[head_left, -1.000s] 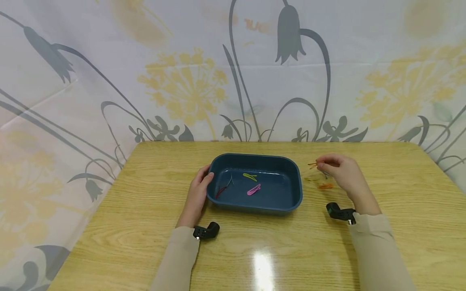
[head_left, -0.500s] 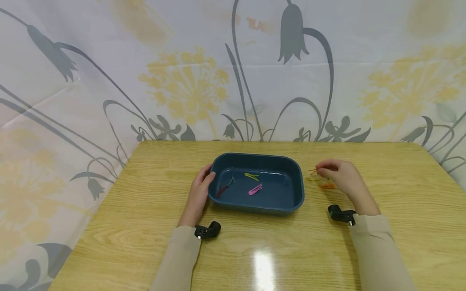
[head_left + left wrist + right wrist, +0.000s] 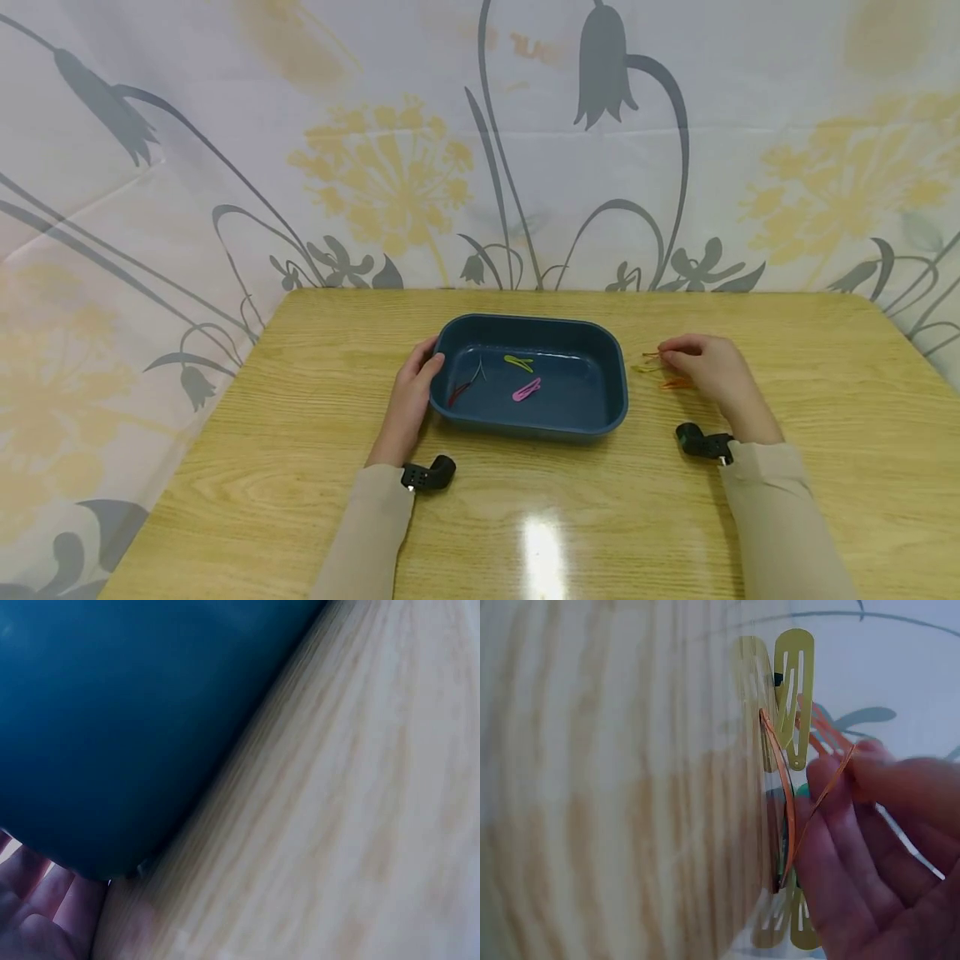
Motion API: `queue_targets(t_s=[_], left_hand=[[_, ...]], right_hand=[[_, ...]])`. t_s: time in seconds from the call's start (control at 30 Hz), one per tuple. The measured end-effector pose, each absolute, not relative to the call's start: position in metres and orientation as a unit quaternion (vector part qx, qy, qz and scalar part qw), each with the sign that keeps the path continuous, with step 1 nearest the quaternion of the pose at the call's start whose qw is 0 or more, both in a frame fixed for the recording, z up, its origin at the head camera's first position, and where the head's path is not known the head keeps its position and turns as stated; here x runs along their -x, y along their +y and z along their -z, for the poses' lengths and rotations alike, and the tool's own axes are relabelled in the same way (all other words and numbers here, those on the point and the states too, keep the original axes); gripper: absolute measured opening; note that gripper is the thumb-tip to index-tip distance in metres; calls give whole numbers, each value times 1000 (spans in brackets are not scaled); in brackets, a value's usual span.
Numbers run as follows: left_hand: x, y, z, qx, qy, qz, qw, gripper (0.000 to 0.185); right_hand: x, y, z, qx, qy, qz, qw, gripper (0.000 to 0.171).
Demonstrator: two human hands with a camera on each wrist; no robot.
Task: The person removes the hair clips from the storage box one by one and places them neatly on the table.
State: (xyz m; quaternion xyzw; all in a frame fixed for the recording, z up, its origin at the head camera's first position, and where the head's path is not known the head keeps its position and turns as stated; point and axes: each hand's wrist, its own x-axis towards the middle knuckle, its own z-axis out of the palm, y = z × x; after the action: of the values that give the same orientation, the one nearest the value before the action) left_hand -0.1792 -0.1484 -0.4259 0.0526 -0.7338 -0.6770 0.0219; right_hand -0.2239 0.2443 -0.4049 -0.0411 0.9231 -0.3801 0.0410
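Observation:
My left hand grips the left end of a dark blue rectangular tray, thumb over the rim; its fingers curl at the wall in the left wrist view. Inside the tray lie a yellow-green snap hair clip, a pink one, a dark red one and a grey-blue one. To the tray's right, my right hand pinches an orange hair clip between thumb and fingertips, low over the table. Beside those fingers are a yellow clip and another orange clip.
In the right wrist view, an orange clip stands bent open on the tabletop, with yellow clips beyond it. The wooden table ends at a flower-patterned cloth. A small black camera sits on the right wrist.
My right hand has come down a little closer to the table with the orange clip at its fingertips. The left hand and the tray have stayed in place.

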Motion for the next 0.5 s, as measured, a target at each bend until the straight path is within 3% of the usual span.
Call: queue_targets(t_s=[0.5], left_hand=[[179, -148, 426, -59, -732, 679, 21, 36]], right_hand=[[223, 239, 401, 50, 954, 294, 10, 23]])
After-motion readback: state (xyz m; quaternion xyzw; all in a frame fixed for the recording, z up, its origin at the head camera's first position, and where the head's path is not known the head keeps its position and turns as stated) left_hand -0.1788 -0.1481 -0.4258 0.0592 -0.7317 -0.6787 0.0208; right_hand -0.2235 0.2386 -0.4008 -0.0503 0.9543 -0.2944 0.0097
